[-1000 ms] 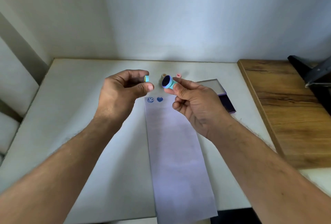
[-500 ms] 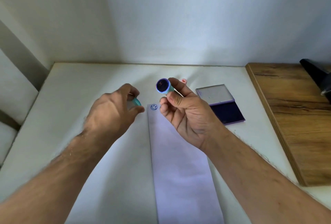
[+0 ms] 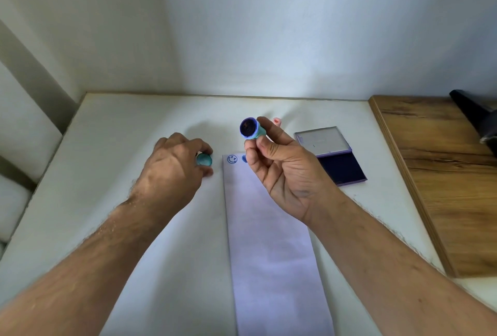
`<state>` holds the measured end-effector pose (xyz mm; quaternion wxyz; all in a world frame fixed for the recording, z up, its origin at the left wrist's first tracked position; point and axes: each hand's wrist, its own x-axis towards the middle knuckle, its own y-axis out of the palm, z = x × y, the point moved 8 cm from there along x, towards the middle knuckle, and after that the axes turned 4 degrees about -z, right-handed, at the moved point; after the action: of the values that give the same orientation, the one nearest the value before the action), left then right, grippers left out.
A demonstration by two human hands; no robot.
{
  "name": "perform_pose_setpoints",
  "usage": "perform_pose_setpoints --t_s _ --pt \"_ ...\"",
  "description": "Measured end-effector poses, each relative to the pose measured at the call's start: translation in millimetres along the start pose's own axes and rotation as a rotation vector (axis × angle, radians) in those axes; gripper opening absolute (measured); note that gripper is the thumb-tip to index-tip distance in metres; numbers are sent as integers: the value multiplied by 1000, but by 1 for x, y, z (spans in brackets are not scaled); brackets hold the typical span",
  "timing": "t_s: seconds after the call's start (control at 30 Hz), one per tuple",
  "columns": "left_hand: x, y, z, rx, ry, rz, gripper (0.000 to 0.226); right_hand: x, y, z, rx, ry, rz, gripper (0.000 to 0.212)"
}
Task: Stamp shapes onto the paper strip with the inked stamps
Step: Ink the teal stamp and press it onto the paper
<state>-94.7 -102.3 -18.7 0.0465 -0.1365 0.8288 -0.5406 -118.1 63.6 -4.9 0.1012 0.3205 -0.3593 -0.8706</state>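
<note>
A long white paper strip (image 3: 269, 241) lies on the white table, running toward me. Its far end bears a blue smiley print (image 3: 232, 159) and a blue heart mostly hidden behind my right hand. My right hand (image 3: 285, 171) holds a teal round stamp (image 3: 251, 128) above the strip's far end, its dark inked face turned up toward me. My left hand (image 3: 172, 169) is down at the table left of the strip, its fingertips on a teal cap (image 3: 204, 160) that rests on the table.
An open ink pad (image 3: 341, 167) with its clear lid up lies right of the strip. A pink stamp (image 3: 277, 121) peeks out behind my right hand. A wooden board (image 3: 441, 174) covers the right side, with a black object (image 3: 476, 117) at its far end.
My left hand has gone from beside the stamp down and left to the table with the teal cap. My right hand keeps the stamp raised, face up.
</note>
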Motion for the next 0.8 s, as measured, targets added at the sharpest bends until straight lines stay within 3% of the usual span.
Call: perform_pose_setpoints --t_s 0.33,0.57,0.63,0.73,0.8 --pt "6 0 6 -117 -112 47 37 -7 -5 4 -5 -4 2 26" --pt "0 -20 -49 -165 116 -184 32 -12 -34 35 -190 -174 -144 20" --pt "-1 -18 -61 -178 149 -192 30 -18 -52 57 -427 -302 -284 17" --pt "-3 -12 -73 -171 189 -193 29 -33 -74 97 -1064 -553 -538 18" --pt "-4 -8 -79 -160 204 -183 33 -42 -78 110 -1384 -654 -567 22"
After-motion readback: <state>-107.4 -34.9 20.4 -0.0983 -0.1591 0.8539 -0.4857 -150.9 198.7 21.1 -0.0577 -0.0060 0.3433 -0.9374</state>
